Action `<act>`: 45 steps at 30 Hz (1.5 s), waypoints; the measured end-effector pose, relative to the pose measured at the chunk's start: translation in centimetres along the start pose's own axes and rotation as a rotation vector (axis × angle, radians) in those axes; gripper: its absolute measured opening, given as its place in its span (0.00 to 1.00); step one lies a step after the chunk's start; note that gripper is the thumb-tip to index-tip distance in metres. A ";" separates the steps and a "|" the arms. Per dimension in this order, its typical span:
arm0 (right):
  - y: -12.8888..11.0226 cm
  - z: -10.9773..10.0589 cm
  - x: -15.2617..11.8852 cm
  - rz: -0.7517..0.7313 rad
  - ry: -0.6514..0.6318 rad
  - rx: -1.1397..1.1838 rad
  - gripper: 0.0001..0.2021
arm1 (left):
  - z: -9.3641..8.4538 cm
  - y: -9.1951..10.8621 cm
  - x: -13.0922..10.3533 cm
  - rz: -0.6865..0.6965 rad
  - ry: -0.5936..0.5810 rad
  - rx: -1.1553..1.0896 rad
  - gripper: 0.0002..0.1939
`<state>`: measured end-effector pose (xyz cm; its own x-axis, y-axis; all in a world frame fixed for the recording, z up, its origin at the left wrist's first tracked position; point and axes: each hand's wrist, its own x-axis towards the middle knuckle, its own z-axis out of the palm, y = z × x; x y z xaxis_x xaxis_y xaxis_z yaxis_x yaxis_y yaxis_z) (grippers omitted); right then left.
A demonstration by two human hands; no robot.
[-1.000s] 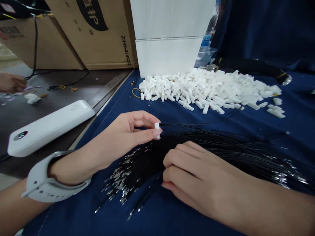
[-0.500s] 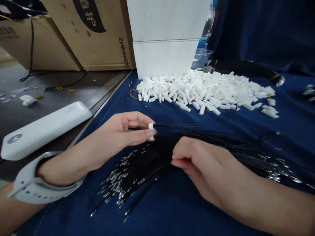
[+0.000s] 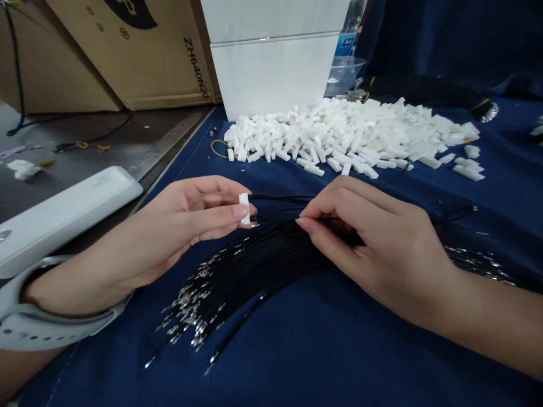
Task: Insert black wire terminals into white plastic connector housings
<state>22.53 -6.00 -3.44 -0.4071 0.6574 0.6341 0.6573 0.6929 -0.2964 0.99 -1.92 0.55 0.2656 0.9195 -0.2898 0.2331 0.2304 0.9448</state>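
Between thumb and fingertips, my left hand (image 3: 199,212) pinches a small white connector housing (image 3: 245,208), held upright. Several thin black wires run from its right side toward my right hand (image 3: 365,232). That hand is closed in a pinch on a black wire (image 3: 284,220), whose metal-tipped left end lies close to the housing. Whether the tip touches the housing I cannot tell. Below both hands a thick bundle of black wires (image 3: 263,260) fans out on the blue cloth, with shiny crimped terminals (image 3: 190,299) at its left end.
Behind the hands lies a large pile of white connector housings (image 3: 331,138), against a white box (image 3: 275,73). A white oblong device (image 3: 76,215) lies at left, cardboard boxes (image 3: 139,62) behind it. Another tied wire bundle (image 3: 428,93) rests at the back right, near a clear plastic bowl (image 3: 345,73).
My right hand has risen from the wire bundle toward the housing, now with a wire in its pinch. My left hand keeps its hold on the housing. The view has shifted slightly.
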 end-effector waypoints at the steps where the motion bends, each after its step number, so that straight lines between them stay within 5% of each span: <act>1: 0.0 0.0 0.0 0.011 -0.001 0.001 0.05 | 0.1 0.0 -0.1 0.002 0.000 0.003 0.04; 27: -0.2 0.3 0.0 0.042 -0.143 -0.051 0.07 | 0.9 0.5 -0.3 0.025 0.038 0.036 0.03; 45: -0.1 0.4 0.0 0.051 -0.141 0.045 0.06 | 0.0 -0.9 -0.1 0.145 -0.059 0.070 0.04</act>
<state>22.22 -5.94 -3.68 -0.4606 0.7251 0.5119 0.6515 0.6678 -0.3599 0.77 -2.19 -0.28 0.3557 0.9206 -0.1614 0.2525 0.0717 0.9649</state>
